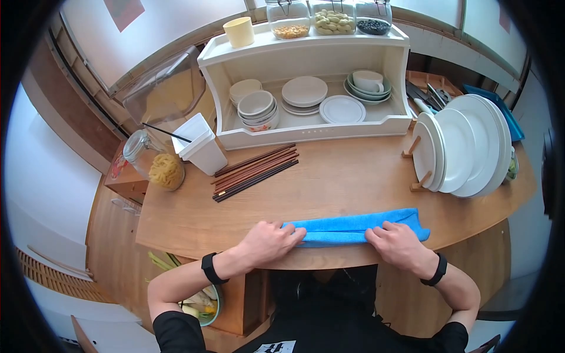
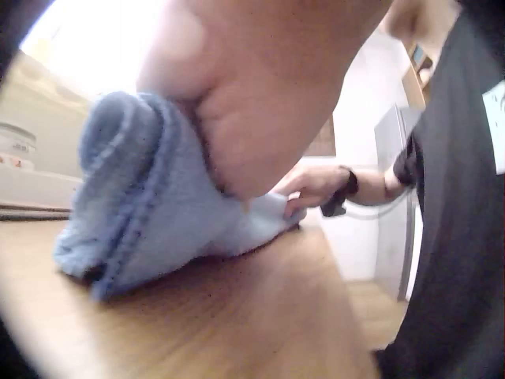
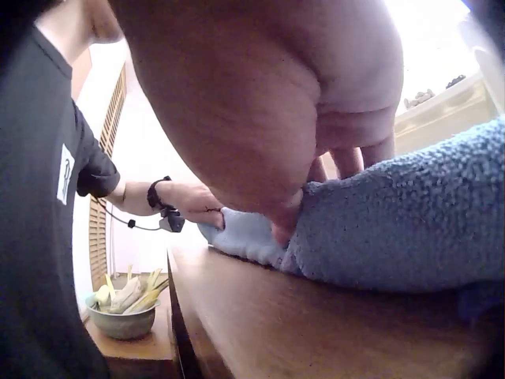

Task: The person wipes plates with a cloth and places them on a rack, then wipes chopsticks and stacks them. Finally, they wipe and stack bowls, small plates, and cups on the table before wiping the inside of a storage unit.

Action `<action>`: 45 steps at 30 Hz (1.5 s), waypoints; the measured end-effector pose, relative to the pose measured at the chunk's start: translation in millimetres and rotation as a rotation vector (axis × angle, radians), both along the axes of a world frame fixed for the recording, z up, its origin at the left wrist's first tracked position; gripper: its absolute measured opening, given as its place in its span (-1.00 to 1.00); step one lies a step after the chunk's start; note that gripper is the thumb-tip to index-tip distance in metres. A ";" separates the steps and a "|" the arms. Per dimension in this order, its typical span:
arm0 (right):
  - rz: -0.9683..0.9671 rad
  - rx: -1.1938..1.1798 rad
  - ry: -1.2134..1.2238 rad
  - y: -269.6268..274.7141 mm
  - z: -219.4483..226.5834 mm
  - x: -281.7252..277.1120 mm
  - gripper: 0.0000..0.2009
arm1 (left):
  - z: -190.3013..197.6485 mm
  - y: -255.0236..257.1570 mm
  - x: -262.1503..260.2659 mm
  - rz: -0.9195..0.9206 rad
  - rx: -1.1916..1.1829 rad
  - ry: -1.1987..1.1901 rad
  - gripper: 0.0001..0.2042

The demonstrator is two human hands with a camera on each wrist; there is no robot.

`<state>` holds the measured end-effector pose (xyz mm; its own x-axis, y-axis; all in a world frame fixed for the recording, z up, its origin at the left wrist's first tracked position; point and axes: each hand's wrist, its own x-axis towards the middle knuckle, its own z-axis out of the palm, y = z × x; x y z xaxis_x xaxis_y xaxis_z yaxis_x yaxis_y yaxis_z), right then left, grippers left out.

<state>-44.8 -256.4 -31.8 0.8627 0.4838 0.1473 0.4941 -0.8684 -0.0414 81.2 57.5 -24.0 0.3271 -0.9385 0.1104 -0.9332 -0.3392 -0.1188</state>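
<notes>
A blue towel (image 1: 338, 229), folded into a long strip, lies along the front edge of the wooden table (image 1: 347, 176). The left hand (image 1: 272, 240) grips its left end with curled fingers. Farther right, the right hand (image 1: 401, 242) pinches the near side of the strip, and the towel's right end spreads past it. In the left wrist view, rolled layers of the towel (image 2: 150, 197) show at its end. The right wrist view shows the thumb (image 3: 286, 225) against the towel's near face, with the other fingers partly hidden behind it.
Several dark chopsticks (image 1: 256, 172) lie behind the left hand, near a white container (image 1: 200, 147) and a pasta jar (image 1: 165, 170). A white shelf (image 1: 306, 138) with bowls and plates stands at the back. Upright plates (image 1: 465, 147) fill a rack at right. A vegetable bowl (image 3: 122, 322) sits below the table.
</notes>
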 end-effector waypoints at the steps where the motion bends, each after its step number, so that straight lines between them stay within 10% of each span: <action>1: -0.005 0.001 -0.006 -0.6 1.2 1.5 -0.83 | 0.9 -1.0 -0.9 0.005 -0.012 0.007 -0.81; 8: -0.134 0.016 -0.224 -3.7 24.2 17.2 -0.79 | 29.3 -5.6 19.3 0.101 -0.102 -0.179 -0.74; 39: -0.151 0.055 0.043 20.7 28.8 -3.1 -0.21 | 29.1 2.6 13.6 -0.105 0.165 0.558 -0.66; 45: -0.022 0.028 -0.073 29.3 21.4 -5.7 -0.70 | 25.0 13.9 11.2 -0.072 0.023 0.633 -0.71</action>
<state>-50.5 -227.1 -10.4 0.8594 0.4599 0.2233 0.4778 -0.8779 -0.0309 92.5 71.4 1.0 0.2581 -0.9605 -0.1036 -0.8453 -0.2765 0.4571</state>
